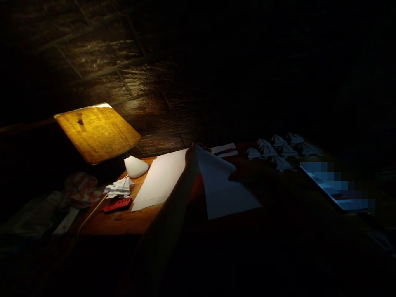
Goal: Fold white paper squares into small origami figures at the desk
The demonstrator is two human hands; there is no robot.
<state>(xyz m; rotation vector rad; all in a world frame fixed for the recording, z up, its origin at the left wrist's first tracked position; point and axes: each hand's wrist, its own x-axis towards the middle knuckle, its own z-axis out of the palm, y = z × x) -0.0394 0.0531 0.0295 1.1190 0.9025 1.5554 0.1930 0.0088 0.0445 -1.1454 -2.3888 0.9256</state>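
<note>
In the dim light, a sheet of paper (221,185) is held tilted over the table, its upper corner raised. My left hand (191,152) is closed on that upper corner, the forearm reaching up from below. At the sheet's right edge is my right hand (243,175), mostly in shadow, with the thumb over the paper and the other fingers hard to make out. More white sheets (163,175) lie flat to the left of my left arm.
A lit lamp with a yellow shade (99,134) and white base (135,167) stands at left. Near it are a folded paper piece (119,187) and a red object (117,204). Several folded paper shapes (281,150) sit at right, beside a glowing screen (334,187).
</note>
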